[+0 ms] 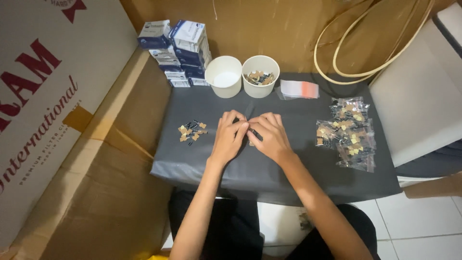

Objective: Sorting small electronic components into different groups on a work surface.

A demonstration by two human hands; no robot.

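Observation:
My left hand (229,135) and my right hand (270,136) meet at the middle of a dark grey table (298,168). Their fingertips pinch a small clear plastic bag (250,111) with small dark parts in it; a dark piece (255,134) shows between the thumbs. Left of my hands lies a small pile of tan and black parts (191,130). On the right lies a heap of filled clear bags (350,133).
Two white paper cups stand at the back: the left cup (223,76) looks empty, the right cup (260,75) holds parts. Flat empty bags (299,89) lie beside them. Blue-white small boxes (177,52) are stacked back left. Cardboard cartons (57,120) stand left, a white seat (418,96) right.

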